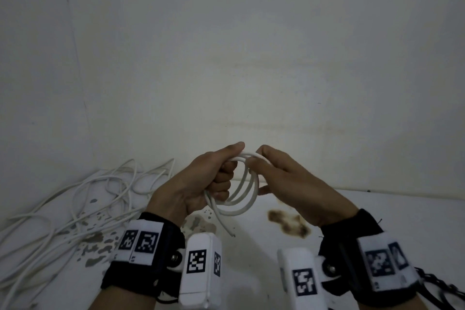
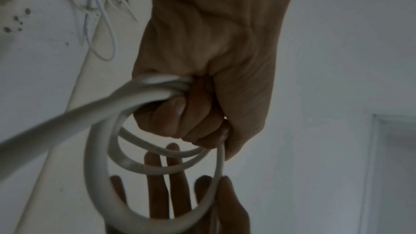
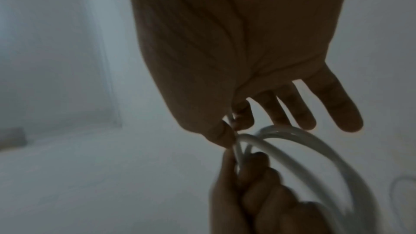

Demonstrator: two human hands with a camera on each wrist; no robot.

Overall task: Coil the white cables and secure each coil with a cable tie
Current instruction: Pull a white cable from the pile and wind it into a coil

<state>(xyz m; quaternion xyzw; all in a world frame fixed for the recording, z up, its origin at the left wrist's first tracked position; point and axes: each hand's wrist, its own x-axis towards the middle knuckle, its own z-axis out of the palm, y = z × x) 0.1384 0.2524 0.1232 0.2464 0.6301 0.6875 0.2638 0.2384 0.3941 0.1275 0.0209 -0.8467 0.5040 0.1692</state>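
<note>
White stained table bears a tangle of loose white cables

A dim, pale wall marked with faint horizontal stains fills the room beyond the fingers; below them, a white worktop meets its base, blotched by a brown stain and grey patches of chipped paint.

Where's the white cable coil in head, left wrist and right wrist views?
Head: white cable coil at lower centre, between both hands.
Left wrist: lower left of centre, hanging from the fist.
Right wrist: lower right, arcing below the fingers.
Shared landmark: left hand gripping the coil's top.
</note>
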